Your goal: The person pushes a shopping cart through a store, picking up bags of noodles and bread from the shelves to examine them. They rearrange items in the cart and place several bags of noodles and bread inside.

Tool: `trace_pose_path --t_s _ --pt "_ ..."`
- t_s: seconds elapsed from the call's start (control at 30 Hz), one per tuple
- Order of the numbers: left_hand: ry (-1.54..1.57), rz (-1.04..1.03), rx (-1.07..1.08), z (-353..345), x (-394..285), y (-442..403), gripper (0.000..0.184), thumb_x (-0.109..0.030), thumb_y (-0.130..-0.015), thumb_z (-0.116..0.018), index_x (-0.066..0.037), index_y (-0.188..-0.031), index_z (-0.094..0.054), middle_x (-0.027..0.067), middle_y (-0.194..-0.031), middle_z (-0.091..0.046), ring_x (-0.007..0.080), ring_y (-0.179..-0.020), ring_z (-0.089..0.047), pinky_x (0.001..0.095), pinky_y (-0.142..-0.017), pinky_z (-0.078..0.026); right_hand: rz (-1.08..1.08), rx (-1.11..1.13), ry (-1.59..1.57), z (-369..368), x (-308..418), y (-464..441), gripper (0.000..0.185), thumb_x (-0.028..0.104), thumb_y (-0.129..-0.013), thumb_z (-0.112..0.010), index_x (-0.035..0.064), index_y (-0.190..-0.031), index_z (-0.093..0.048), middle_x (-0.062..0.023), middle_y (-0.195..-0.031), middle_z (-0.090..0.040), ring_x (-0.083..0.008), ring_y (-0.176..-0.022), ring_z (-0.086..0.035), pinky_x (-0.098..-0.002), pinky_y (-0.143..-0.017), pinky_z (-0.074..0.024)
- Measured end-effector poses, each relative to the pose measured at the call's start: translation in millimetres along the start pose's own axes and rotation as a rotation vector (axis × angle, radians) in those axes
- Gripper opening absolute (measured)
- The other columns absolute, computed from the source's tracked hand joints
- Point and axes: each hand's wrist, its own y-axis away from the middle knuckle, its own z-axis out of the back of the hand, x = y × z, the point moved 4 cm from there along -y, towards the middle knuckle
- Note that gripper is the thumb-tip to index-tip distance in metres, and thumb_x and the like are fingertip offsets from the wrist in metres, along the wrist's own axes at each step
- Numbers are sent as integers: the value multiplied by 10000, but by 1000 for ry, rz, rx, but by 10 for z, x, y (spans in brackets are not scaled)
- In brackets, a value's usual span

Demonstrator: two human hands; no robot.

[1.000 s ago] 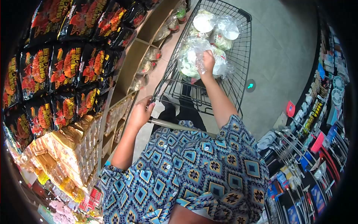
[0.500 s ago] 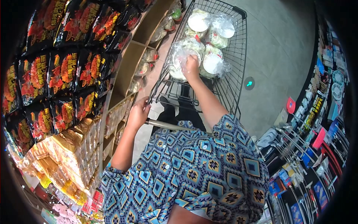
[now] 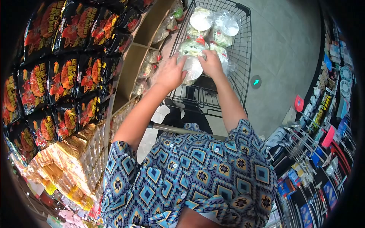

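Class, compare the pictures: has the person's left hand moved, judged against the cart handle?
Yes: the left hand has moved forward, away from the left end of the cart handle, to the nearest bagged package.

Your fingers (image 3: 205,57) cover part of the near-left wrapped bundle (image 3: 192,60), and you can't tell how firmly they press it. The far end of the cart (image 3: 249,45) runs off the top edge. The print on the labels is too small to read, and your shirt (image 3: 190,171) is cut off below.
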Motion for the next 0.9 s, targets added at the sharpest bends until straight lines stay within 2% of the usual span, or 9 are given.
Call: trace_pose_path --t_s 0.03,0.07,0.1,0.17,0.3,0.5,0.7,0.8,0.9 --pt "101 146 173 -208 76 14 586 -253 -853 -606 -35 -1348 -383 270 -1237 -464 435 -1096 -511 447 -911 -455 -103 -134 70 87 -79 28 493 254 -771 -668 -33 -1154 -550 -257 -1056 -604 -391 -1027 -576 -409 -926 -448" --pt "198 221 202 -342 156 91 606 -235 -854 -589 -13 -1360 -340 294 -1168 -487 451 -1022 -549 476 -858 -476 -71 37 -27 -123 -292 -15 565 335 -751 -695 -19 -1166 -547 -275 -1060 -601 -406 -1028 -574 -409 -929 -446" --pt "195 219 206 -427 155 100 606 -235 -854 -589 -13 -1360 -340 294 -1168 -487 451 -1022 -549 476 -858 -476 -75 35 -31 -127 -299 15 565 335 -751 -695 -19 -1166 -547 -275 -1060 -601 -406 -1028 -574 -409 -929 -446" --pt "130 369 243 -580 228 152 612 -210 -845 -587 11 -1354 -330 309 -1142 -503 455 -1005 -560 480 -845 -482 -224 405 -29 -284 -356 156 583 359 -751 -698 -32 -1155 -547 -283 -1093 -593 -410 -1035 -570 -406 -929 -448" --pt "144 474 307 -645 269 215 621 -91 -829 -532 45 -1370 -260 350 -1174 -476 466 -1038 -547 478 -851 -479 -173 353 -97 -581 -438 211 483 309 -816 -639 -81 -1089 -556 -281 -1040 -616 -404 -993 -594 -431 -872 -471" --pt "87 459 200 -866 315 340 658 19 -804 -492 67 -1388 -192 369 -1175 -461 459 -1039 -552 440 -915 -466 -175 276 -37 -523 -273 283 356 260 -860 -586 -65 -1004 -570 -268 -976 -627 -414 -955 -599 -438 -834 -470" --pt "281 453 268 -383 169 505 730 -134 -836 -590 25 -1418 -178 339 -1226 -432 481 -1120 -472 477 -939 -426 -130 343 -188 -473 -453 235 387 286 -855 -607 -58 -1028 -563 -257 -990 -636 -346 -959 -630 -376 -837 -484" --pt "346 314 96 -110 146 692 692 -162 -828 -637 -63 -1411 -277 346 -1383 -312 490 -1236 -384 446 -1005 -389 -152 331 15 -121 -105 294 434 257 -825 -643 -64 -1102 -547 -239 -1017 -642 -362 -999 -617 -393 -866 -481" --pt "300 261 32 -114 200 796 630 -172 -846 -613 -35 -1391 -330 285 -1249 -459 446 -1121 -490 452 -946 -426 -156 258 221 -29 106 321 508 253 -800 -660 -21 -1206 -528 -235 -1146 -599 -380 -1133 -538 -409 -948 -439"
